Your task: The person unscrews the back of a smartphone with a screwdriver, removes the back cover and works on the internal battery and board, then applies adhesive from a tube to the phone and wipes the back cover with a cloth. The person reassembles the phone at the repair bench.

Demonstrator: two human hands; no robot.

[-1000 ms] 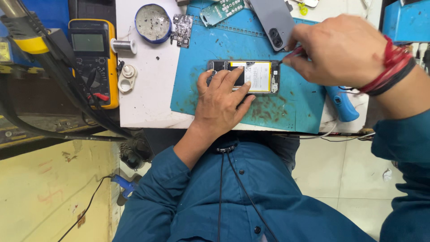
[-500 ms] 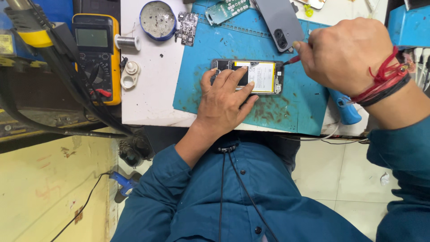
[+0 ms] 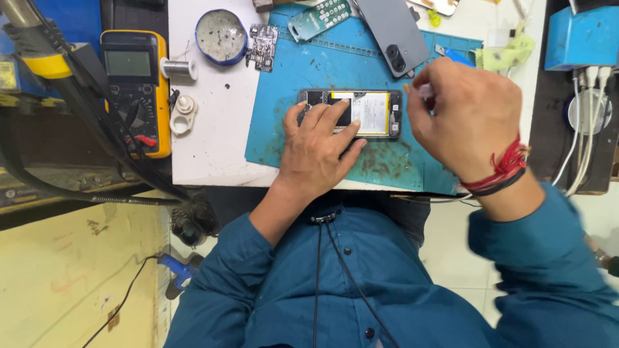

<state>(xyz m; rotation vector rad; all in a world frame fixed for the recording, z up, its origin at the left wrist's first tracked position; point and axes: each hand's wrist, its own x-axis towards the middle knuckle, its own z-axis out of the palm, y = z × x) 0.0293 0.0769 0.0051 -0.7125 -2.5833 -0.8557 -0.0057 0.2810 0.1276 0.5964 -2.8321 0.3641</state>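
Note:
An opened phone [image 3: 377, 113], its back cover off and the pale battery showing, lies on a blue work mat [image 3: 284, 129]. My left hand [image 3: 319, 151] lies flat over the phone's left half, fingers spread, pressing it onto the mat. My right hand [image 3: 471, 116] hovers just right of the phone, blurred, with its fingers pinched on a small thin tool [image 3: 422, 90]. Only the tool's pale tip shows, close to the phone's right end. Red and black bands circle my right wrist.
The phone's grey back cover [image 3: 393, 32], a green circuit board [image 3: 319, 16] and a blue-handled tool [image 3: 459, 58] lie at the mat's far side. A round tin [image 3: 221, 35], a solder spool [image 3: 177, 67] and a yellow multimeter [image 3: 132, 90] stand to the left. A blue box [image 3: 580, 35] with cables sits on the right.
My right hand has drawn back toward me and slightly left; the tool tip is off the phone's right end. My left hand stays on the phone.

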